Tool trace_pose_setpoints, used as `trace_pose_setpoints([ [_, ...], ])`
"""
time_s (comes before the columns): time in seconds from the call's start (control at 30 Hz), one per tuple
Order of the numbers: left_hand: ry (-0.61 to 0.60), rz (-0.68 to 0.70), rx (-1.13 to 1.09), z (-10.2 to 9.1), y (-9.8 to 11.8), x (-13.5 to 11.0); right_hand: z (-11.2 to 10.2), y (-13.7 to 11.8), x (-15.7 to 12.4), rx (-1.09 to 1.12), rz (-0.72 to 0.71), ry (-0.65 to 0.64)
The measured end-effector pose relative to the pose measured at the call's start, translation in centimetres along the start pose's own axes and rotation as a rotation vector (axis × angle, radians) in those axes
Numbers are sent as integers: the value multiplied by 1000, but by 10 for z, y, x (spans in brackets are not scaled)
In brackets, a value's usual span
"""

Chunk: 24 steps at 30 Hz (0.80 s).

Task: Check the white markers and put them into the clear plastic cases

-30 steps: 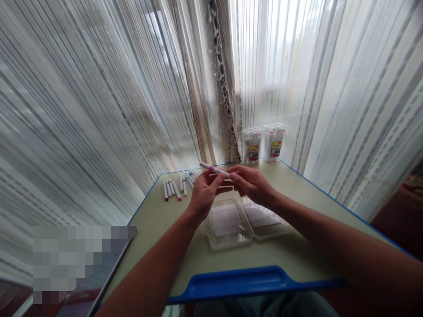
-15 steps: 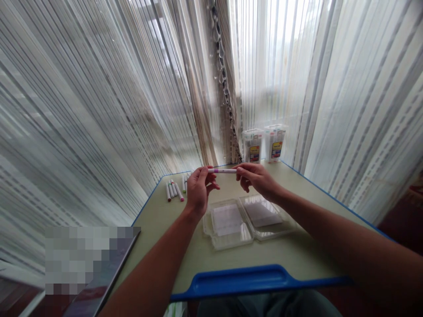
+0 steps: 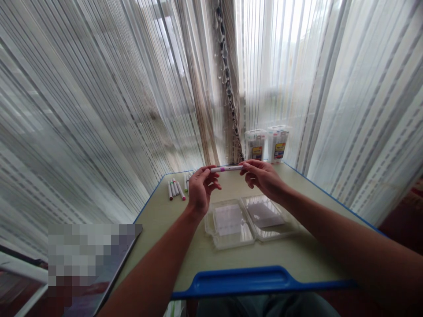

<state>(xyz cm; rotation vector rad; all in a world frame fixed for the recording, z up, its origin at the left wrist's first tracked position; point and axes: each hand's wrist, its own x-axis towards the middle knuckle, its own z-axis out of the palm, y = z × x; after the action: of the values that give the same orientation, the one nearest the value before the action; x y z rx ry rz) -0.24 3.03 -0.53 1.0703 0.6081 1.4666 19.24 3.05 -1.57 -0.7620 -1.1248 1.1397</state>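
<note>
A white marker with a pink band (image 3: 226,168) is held level above the table, one end in each hand. My left hand (image 3: 200,190) pinches its left end between thumb and fingertips. My right hand (image 3: 262,176) pinches the right end, the other fingers curled. Below the hands an open clear plastic case (image 3: 246,221) lies flat on the table, both halves up, with nothing in it that I can see. Several more markers (image 3: 176,189) lie in a row at the table's far left.
The pale green table (image 3: 185,246) has a blue rim and a blue handle-like front edge (image 3: 244,281). Two upright clear marker boxes (image 3: 267,144) stand at the far edge by the curtains. A dark flat object (image 3: 109,273) lies at the left front.
The marker has gone from tilted to level and risen slightly. My hands have slid apart to its two ends.
</note>
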Motion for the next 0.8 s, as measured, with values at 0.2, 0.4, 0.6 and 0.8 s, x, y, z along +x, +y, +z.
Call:
trace_pose_setpoints([
  [0.2, 7, 7, 20, 1, 1, -1, 1, -2, -1, 11, 9, -1],
  [0.4, 29, 37, 87, 4, 2, -3, 0, -2, -1, 27, 15, -5],
  [0.6, -3, 67, 89, 3, 2, -5, -1, -3, 0, 43, 22, 3],
  [0.8, 43, 129, 182, 4, 1, -5, 1, -5, -2, 36, 17, 6],
])
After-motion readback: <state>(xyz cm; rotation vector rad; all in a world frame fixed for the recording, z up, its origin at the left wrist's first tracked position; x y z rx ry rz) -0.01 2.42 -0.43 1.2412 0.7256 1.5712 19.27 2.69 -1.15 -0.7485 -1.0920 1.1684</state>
